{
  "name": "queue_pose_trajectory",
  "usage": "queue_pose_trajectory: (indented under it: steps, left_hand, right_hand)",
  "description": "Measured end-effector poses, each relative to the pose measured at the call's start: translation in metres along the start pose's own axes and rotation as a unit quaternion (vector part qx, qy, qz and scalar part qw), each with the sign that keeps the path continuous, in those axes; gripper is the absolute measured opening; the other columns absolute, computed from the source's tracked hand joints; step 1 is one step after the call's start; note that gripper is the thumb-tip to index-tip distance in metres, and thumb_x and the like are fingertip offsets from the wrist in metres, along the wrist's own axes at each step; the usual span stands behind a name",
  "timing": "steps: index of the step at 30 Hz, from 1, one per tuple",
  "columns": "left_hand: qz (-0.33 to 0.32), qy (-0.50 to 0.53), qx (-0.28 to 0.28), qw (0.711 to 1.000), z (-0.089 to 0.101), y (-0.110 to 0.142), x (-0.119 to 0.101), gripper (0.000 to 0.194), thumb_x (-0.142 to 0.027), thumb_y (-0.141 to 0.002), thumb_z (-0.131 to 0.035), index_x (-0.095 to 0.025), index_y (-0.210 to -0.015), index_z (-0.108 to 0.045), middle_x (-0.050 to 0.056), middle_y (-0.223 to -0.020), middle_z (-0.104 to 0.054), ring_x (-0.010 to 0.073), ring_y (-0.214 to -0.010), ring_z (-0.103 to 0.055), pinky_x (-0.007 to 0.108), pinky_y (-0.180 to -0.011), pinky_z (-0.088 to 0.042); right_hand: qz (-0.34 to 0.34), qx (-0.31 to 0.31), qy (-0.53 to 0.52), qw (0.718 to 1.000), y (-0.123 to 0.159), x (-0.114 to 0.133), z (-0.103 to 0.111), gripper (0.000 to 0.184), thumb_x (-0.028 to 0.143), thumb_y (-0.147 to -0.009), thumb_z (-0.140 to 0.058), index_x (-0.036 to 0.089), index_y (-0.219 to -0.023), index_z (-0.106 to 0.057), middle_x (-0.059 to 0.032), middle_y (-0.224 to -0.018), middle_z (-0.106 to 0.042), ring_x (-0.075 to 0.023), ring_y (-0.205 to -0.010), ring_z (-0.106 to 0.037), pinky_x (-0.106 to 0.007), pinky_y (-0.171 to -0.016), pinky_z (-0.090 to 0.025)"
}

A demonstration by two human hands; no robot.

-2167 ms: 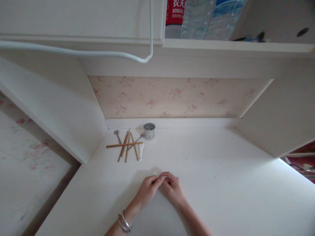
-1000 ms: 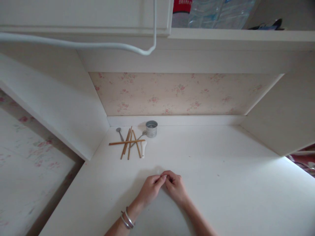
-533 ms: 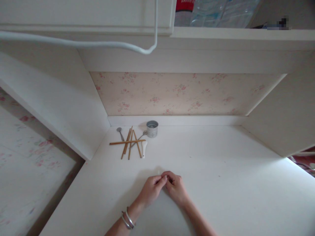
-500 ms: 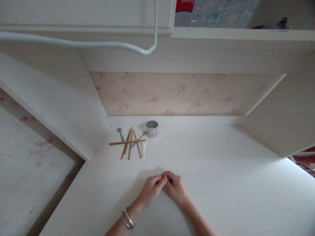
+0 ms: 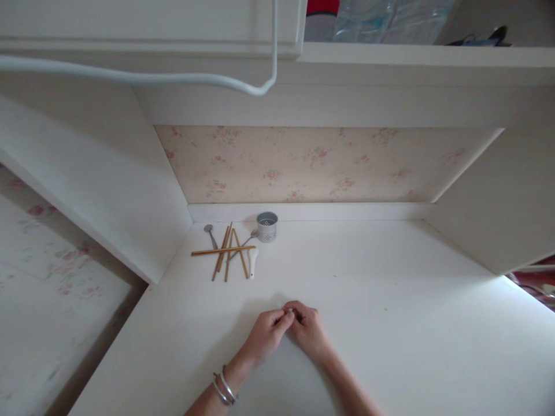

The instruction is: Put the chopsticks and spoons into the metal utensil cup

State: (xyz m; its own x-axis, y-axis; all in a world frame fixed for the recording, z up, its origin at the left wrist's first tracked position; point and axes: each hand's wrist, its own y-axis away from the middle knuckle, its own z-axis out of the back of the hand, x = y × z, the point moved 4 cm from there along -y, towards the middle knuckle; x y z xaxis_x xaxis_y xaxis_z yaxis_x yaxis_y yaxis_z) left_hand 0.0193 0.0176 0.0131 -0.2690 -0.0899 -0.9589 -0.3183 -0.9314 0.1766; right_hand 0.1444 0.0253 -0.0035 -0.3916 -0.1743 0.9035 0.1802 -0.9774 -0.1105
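Observation:
My left hand (image 5: 266, 334) and my right hand (image 5: 310, 330) meet over the white tabletop (image 5: 416, 346), fingers curled and fingertips touching. Both are closed; anything between the fingers is hidden. Silver bangles (image 5: 224, 388) circle the left wrist. Beyond the hands, to the left, several wooden chopsticks (image 5: 223, 251) lie crossed over one another. A white spoon (image 5: 253, 263) rests at their right side. One metal spoon (image 5: 210, 236) lies at the back left, and another metal spoon (image 5: 251, 235) runs under the chopsticks. The perforated metal utensil holder (image 5: 267, 227) stands upright behind them.
A white panel (image 5: 108, 173) bounds the tabletop at the left, and another panel (image 5: 489, 185) at the right. Overhead, a shelf (image 5: 411, 56) carries plastic-wrapped bottles (image 5: 390, 20). A white cable (image 5: 173, 79) hangs across the upper left. Flowered wallpaper (image 5: 303, 164) covers the back.
The view has shifted very slightly. My hands stay together in the same place, and the utensils have not moved.

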Motion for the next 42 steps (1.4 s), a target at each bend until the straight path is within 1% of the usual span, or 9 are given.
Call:
queue_pose_trajectory:
  steps: [3,9,17,21,27,31,42]
  left_hand:
    - [-0.002,0.003,0.002,1.0,0.0001,-0.0005,-0.0003,0.048,-0.056,-0.09,-0.046,-0.015,-0.066,-0.054,-0.006,-0.06,-0.032,0.0101,-0.058,-0.031,0.025,-0.053,-0.021]
    - [-0.005,0.002,0.002,1.0,0.0003,-0.0004,-0.0001,0.049,-0.056,-0.09,-0.045,-0.014,-0.069,-0.058,-0.006,-0.06,-0.034,0.0104,-0.059,-0.033,0.025,-0.053,-0.022]
    - [-0.01,-0.002,0.009,1.0,-0.0001,0.0,-0.0027,0.048,-0.055,-0.091,-0.045,-0.013,-0.071,-0.059,-0.005,-0.061,-0.034,0.0105,-0.059,-0.033,0.025,-0.054,-0.023]
    - [-0.008,-0.003,0.011,1.0,0.0003,0.0003,-0.003,0.049,-0.055,-0.091,-0.044,-0.013,-0.073,-0.06,-0.005,-0.061,-0.036,0.0109,-0.06,-0.034,0.025,-0.055,-0.023]
    - [-0.004,-0.009,0.007,1.0,0.0006,0.0007,-0.0019,0.049,-0.055,-0.091,-0.045,-0.013,-0.07,-0.059,-0.005,-0.06,-0.034,0.0104,-0.058,-0.033,0.026,-0.054,-0.022]
    - [-0.008,-0.002,0.006,1.0,0.0001,0.001,-0.0031,0.048,-0.054,-0.091,-0.044,-0.013,-0.073,-0.061,-0.005,-0.061,-0.037,0.0107,-0.06,-0.034,0.025,-0.055,-0.023]
    - [-0.005,-0.004,0.008,1.0,0.0,-0.0002,-0.0007,0.046,-0.054,-0.091,-0.045,-0.014,-0.07,-0.056,-0.005,-0.062,-0.035,0.0107,-0.06,-0.033,0.026,-0.055,-0.023]
  right_hand:
    - [-0.001,0.001,0.0,1.0,-0.0003,-0.0012,-0.0009,0.025,0.013,-0.078,-0.048,0.017,-0.089,-0.07,-0.0026,-0.072,-0.07,-0.0146,-0.063,-0.06,-0.023,-0.061,-0.044]
    - [0.0,-0.002,0.002,1.0,-0.0002,-0.0025,-0.001,0.025,0.012,-0.078,-0.049,0.017,-0.089,-0.07,-0.0022,-0.072,-0.071,-0.0142,-0.063,-0.061,-0.023,-0.061,-0.044]
    - [0.016,-0.003,0.001,1.0,0.001,-0.0003,-0.0004,0.023,0.011,-0.077,-0.049,0.017,-0.088,-0.069,-0.0017,-0.073,-0.07,-0.0138,-0.065,-0.061,-0.022,-0.062,-0.044]
    - [0.011,0.001,0.001,1.0,0.0009,0.0005,-0.0007,0.024,0.01,-0.077,-0.049,0.017,-0.088,-0.069,-0.0016,-0.073,-0.071,-0.014,-0.066,-0.062,-0.022,-0.063,-0.045]
    - [0.009,0.003,0.004,1.0,0.0001,0.002,-0.0005,0.023,0.011,-0.077,-0.049,0.017,-0.088,-0.069,-0.0017,-0.073,-0.071,-0.0144,-0.065,-0.062,-0.022,-0.062,-0.044]
    - [0.005,0.006,0.007,1.0,0.0004,0.0044,0.0008,0.024,0.01,-0.077,-0.049,0.017,-0.088,-0.069,-0.0022,-0.073,-0.071,-0.0149,-0.066,-0.063,-0.023,-0.064,-0.045]
    - [0.007,0.001,0.002,1.0,0.0006,0.0037,0.0009,0.025,0.01,-0.076,-0.049,0.017,-0.087,-0.069,-0.0021,-0.073,-0.071,-0.0152,-0.066,-0.063,-0.023,-0.063,-0.045]
